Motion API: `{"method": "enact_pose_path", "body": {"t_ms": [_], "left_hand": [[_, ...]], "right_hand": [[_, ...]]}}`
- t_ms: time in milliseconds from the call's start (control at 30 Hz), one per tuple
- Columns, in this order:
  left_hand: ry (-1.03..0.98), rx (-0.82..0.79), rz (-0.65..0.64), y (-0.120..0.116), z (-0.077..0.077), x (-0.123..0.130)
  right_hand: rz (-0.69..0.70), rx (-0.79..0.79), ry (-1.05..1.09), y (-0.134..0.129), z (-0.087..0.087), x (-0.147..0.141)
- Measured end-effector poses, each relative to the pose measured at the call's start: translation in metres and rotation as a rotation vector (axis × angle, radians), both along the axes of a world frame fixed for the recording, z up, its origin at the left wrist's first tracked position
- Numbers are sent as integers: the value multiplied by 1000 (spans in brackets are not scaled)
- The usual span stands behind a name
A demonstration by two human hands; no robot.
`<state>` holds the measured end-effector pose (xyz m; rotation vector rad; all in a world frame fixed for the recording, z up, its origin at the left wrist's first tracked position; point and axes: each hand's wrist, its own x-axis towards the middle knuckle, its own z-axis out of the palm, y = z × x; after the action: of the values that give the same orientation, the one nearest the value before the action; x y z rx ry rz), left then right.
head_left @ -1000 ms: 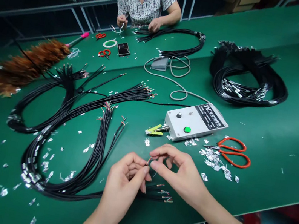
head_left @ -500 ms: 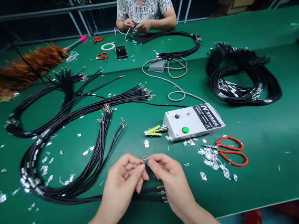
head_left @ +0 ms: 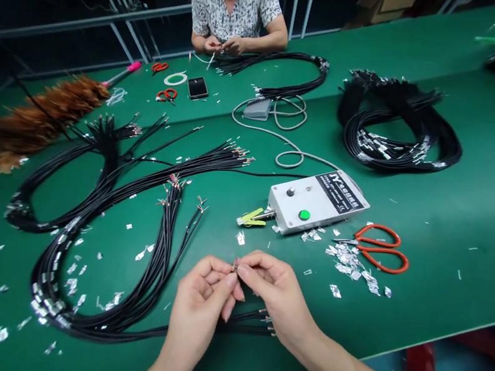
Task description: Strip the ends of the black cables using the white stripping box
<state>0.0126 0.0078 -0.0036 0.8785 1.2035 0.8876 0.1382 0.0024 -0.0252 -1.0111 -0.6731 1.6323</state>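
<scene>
My left hand (head_left: 205,295) pinches the end of a black cable, whose small coloured wires (head_left: 235,264) stick up between the fingertips. Against it, my right hand (head_left: 276,285) is closed with thumb and forefinger on the same wire tips. Below the hands, more cable ends (head_left: 265,324) with bare tips lie on the green table. To the left curves a large bundle of black cables (head_left: 159,259) with silver foil bands. A grey box (head_left: 318,203) with a green button and a yellow clip (head_left: 252,217) stands beyond my hands.
Red-handled scissors (head_left: 383,249) lie right of the box beside foil scraps (head_left: 348,262). A coiled cable bundle (head_left: 399,132) is further back. Across the table (head_left: 456,246), a person (head_left: 233,12) handles cables near a phone (head_left: 198,87). A brown feather duster (head_left: 45,117) lies left.
My right fingertips have moved slightly left, closer to my left fingertips, and cover more of the coloured wires. The view has shifted a little.
</scene>
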Motion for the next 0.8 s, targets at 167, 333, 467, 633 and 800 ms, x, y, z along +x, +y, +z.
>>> {"method": "enact_pose_path", "body": {"t_ms": [167, 333, 467, 633, 800], "left_hand": [[-2, -5, -16, 0, 0, -1], [10, -10, -62, 0, 2, -2], [24, -12, -76, 0, 1, -2], [10, -23, -68, -3, -3, -1], [-21, -23, -48, -5, -5, -3]], "right_hand": [[-27, -31, -74, 0, 0, 3], [9, -21, 52, 5, 4, -7], [26, -77, 105, 7, 4, -9], [96, -73, 84, 7, 5, -1], [23, -51, 6, 1, 2, 6]]}}
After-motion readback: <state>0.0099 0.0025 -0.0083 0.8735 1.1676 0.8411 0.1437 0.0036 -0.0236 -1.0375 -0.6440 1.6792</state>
